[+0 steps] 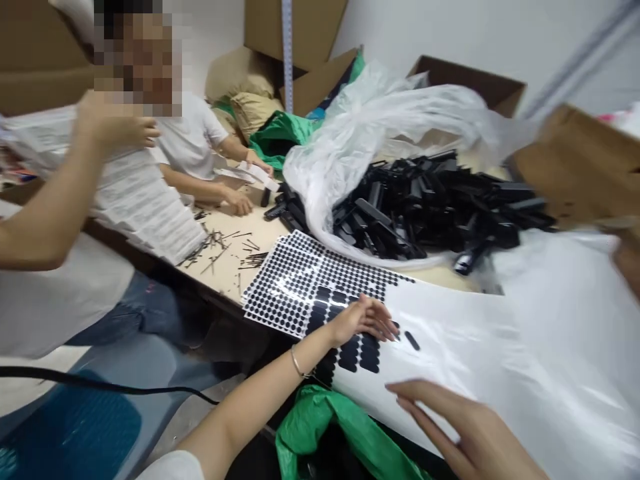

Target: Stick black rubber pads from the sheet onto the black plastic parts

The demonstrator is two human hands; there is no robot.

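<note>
My left hand [364, 319], below a wrist with a bracelet [299, 362], is over a white sheet with rows of black oblong stickers [349, 353]. Its fingers are loosely spread, and no held thing shows in them. Close to those fingertips is a small black oblong piece [412, 341] on the glossy white sheet [450, 313]. Nearer to me, my right hand [467, 423] hovers over the same white surface, thumb and forefinger stretched out with a gap between them. Sheets of black round dots [285, 283] lie left of my left hand.
Black plastic parts [415, 207] are heaped behind the sheets beside clear plastic wrap [345, 153]. A green bag [320, 413] hangs open below the table edge. Two co-workers are at the left, near stacked white packets [145, 200] and thin dark strips [217, 247].
</note>
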